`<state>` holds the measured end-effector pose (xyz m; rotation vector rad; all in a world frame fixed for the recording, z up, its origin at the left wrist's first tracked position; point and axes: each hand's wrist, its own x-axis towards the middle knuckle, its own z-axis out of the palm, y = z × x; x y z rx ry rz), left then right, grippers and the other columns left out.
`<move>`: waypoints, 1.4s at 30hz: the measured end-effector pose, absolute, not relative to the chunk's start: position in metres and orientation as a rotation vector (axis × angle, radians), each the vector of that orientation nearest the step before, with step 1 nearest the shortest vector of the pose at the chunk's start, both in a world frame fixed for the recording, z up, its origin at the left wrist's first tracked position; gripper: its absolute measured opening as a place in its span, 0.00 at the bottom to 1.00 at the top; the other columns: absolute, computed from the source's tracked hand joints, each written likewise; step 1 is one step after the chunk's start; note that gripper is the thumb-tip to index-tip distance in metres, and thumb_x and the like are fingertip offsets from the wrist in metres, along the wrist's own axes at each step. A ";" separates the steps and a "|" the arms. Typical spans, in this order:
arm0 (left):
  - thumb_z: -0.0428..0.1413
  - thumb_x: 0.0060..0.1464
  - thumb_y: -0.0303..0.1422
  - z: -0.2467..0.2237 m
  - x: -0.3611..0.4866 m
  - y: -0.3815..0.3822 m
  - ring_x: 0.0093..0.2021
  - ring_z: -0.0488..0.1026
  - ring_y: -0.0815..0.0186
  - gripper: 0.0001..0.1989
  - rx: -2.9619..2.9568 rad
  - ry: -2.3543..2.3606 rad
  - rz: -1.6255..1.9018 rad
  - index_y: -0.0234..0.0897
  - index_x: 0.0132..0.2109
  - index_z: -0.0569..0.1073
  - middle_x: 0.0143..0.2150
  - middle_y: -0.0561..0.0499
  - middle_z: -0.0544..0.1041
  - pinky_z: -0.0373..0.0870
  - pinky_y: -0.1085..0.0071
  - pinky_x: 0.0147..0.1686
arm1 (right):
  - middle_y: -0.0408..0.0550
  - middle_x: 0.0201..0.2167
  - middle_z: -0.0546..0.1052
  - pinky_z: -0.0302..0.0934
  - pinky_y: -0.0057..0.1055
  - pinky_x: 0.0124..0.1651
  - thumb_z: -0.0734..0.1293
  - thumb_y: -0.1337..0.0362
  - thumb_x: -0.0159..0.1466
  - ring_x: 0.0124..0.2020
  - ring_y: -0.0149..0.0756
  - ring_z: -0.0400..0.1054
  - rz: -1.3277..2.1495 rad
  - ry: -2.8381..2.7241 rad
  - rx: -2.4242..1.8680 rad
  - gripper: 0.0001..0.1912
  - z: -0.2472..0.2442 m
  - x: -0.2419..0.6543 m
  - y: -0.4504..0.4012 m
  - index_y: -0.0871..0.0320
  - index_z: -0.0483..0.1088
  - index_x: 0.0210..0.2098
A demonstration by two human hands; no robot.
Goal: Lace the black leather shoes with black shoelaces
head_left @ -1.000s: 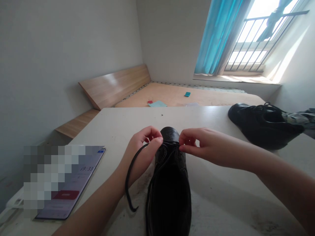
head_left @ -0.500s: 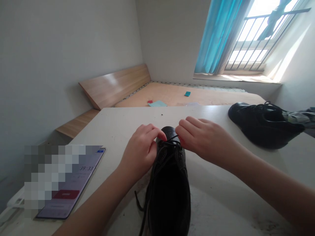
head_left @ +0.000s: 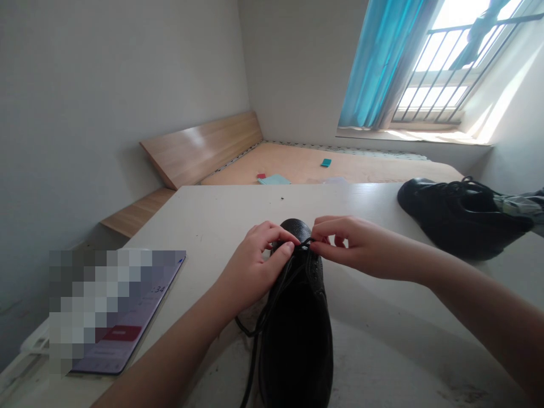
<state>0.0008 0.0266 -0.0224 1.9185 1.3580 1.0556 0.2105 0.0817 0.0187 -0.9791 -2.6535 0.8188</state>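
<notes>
We are resting one black shoe (head_left: 297, 345) on the worktop (head_left: 374, 334), directly in front of us, its toe pointing away, probably so that we are reaching the front lacing evenly from both sides. Our left hand (head_left: 260, 260) is pinching the black lace (head_left: 304, 243) between thumb and forefinger just behind the toe; our right hand (head_left: 359, 246) is pinching it too, opposite, apparently to control that short stretch. We are counting two shoes, the second shoe (head_left: 450, 226) standing well apart at the right, and one phone (head_left: 136, 328) lying at the left.

Near shoe (head_left: 296, 323) cut off below.
</notes>
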 end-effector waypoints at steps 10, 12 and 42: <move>0.49 0.58 0.35 -0.021 0.003 0.028 0.46 0.69 0.59 0.08 1.925 1.387 1.021 0.39 0.33 0.69 0.39 0.50 0.72 0.62 0.62 0.49 | 0.32 0.14 0.48 0.58 0.25 0.24 0.64 0.58 0.67 0.14 0.23 0.42 2.045 -1.519 -0.696 0.19 0.034 0.212 0.081 0.57 0.61 0.21; 0.48 0.57 0.35 -0.021 0.003 0.028 0.46 0.68 0.59 0.08 1.899 1.384 1.006 0.39 0.32 0.68 0.39 0.50 0.71 0.62 0.62 0.50 | 0.33 0.16 0.46 0.49 0.23 0.19 0.64 0.57 0.66 0.15 0.23 0.37 2.004 -1.487 -0.705 0.15 0.039 0.217 0.083 0.56 0.63 0.24; 0.40 0.65 0.46 -0.023 0.005 0.029 0.38 0.72 0.61 0.23 1.315 1.288 1.263 0.39 0.30 0.70 0.34 0.49 0.75 0.70 0.66 0.40 | 0.46 0.31 0.77 0.59 0.32 0.32 0.59 0.54 0.71 0.31 0.34 0.69 0.491 -2.589 -0.632 0.17 0.031 0.188 0.010 0.57 0.75 0.41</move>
